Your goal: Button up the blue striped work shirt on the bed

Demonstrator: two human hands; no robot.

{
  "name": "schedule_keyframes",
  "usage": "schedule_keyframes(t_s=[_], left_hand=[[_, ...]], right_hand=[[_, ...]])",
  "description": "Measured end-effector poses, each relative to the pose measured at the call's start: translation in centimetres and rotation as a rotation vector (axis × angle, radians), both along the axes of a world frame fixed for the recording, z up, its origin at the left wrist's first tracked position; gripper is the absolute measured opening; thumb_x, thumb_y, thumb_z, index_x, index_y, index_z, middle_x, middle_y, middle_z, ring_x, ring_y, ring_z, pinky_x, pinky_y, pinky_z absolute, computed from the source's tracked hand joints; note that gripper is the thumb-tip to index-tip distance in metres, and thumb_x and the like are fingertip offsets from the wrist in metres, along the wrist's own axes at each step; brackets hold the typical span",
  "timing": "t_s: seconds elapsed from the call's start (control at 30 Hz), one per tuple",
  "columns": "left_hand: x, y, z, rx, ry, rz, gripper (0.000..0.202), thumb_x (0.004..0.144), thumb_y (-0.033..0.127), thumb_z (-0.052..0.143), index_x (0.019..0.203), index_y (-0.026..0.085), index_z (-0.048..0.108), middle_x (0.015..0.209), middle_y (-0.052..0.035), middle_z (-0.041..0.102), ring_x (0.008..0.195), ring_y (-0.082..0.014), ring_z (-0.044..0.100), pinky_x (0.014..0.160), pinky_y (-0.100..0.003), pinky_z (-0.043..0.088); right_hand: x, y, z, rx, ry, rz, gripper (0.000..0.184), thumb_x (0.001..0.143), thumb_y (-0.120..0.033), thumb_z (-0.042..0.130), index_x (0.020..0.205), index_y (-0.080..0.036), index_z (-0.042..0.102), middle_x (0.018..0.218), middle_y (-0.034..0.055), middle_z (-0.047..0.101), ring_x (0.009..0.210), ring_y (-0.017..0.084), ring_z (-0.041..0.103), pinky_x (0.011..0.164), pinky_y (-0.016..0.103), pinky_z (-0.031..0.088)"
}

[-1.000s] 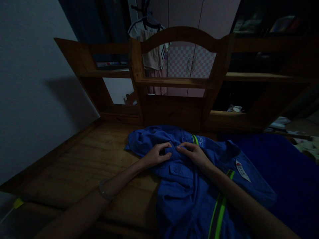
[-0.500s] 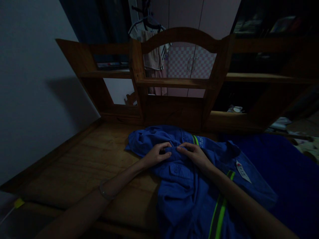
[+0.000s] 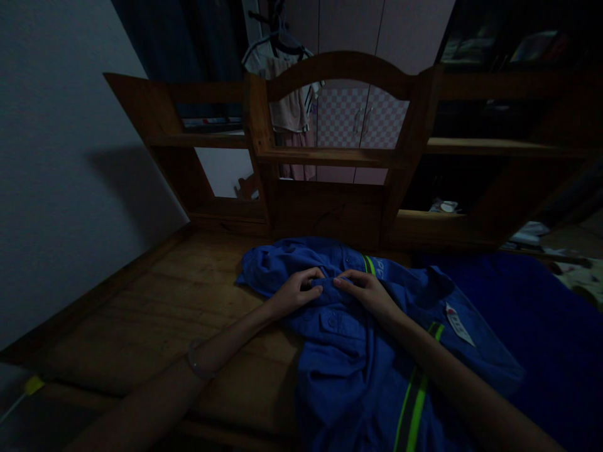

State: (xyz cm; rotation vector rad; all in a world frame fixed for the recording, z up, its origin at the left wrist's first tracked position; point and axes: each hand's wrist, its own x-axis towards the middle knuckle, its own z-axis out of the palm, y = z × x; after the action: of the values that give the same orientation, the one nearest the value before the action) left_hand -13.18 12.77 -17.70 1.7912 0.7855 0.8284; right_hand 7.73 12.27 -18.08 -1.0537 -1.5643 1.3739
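Note:
A blue work jacket (image 3: 339, 370) with yellow-green and dark reflective stripes lies rumpled across the wooden surface. My left hand (image 3: 299, 292) pinches a fold of its cloth between thumb and fingers, near the upper middle of the garment. Close beside it on the right, my right hand (image 3: 365, 290) grips the same fold, thumb on top. Just below the hands is a pocket flap (image 3: 342, 323). A white label (image 3: 459, 325) shows on the jacket's right part. The fingertips' undersides are hidden in the cloth.
The jacket rests on a wooden board (image 3: 188, 301) along a pale wall (image 3: 94, 188). Behind it rises a wooden headboard (image 3: 330, 157) with shelves. A dark blue cloth (image 3: 541, 314) spreads at the right. Clothes on hangers (image 3: 289, 100) and a checkered cabinet (image 3: 339, 116) stand beyond.
Almost nothing differs. Both hands keep their hold on the fold, with only a very slight shift of the fingers.

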Motion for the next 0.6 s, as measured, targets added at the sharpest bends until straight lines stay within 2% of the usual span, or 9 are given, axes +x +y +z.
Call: schedule_keyframes(t_s=[0.33, 0.6], left_hand=[[-0.13, -0.2, 0.55, -0.013, -0.017, -0.022, 0.026, 0.083, 0.037, 0.053, 0.095, 0.014, 0.055, 0.084, -0.0011, 0.05, 0.075, -0.0147, 0.048, 0.066, -0.023, 0.037], [0.01, -0.07, 0.17, 0.05, 0.021, -0.029, 0.022, 0.083, 0.034, 0.054, 0.093, 0.014, 0.056, 0.082, -0.0006, 0.05, 0.076, -0.0144, 0.048, 0.066, -0.023, 0.038]], right_hand=[[0.03, -0.16, 0.37, 0.006, -0.008, -0.001, 0.031, 0.076, -0.048, 0.066, 0.084, -0.018, 0.068, 0.077, -0.002, 0.064, 0.07, 0.012, 0.056, 0.066, 0.023, 0.042], [-0.05, -0.26, 0.43, -0.01, 0.01, -0.003, 0.03, 0.076, -0.048, 0.066, 0.084, -0.019, 0.068, 0.076, -0.002, 0.063, 0.069, 0.012, 0.056, 0.064, 0.023, 0.042]])
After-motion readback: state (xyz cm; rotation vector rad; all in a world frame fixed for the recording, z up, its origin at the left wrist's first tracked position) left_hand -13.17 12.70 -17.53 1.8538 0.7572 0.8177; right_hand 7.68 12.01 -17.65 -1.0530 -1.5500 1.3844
